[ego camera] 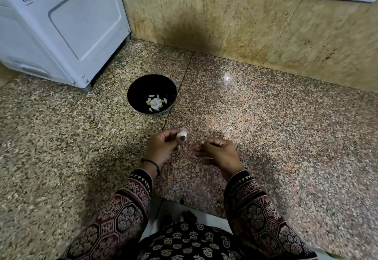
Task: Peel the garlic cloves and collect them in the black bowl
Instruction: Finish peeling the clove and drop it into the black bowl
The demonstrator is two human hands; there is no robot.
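Garlic clove (182, 135): pale, pinched at fingertips of left hand (161, 147), above granite counter (266, 116), near black bowl (131, 93). Peeled cloves (155, 102): several, on bowl bottom. Right hand (219, 153): fingers curled (contents too small to tell), just beside left.

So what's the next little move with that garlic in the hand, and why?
Probably the right hand reaches over to the garlic clove pinched in the left hand to strip its skin. The hands are apart, the clove looks partly papery, and it is not yet in the black bowl with the peeled cloves.
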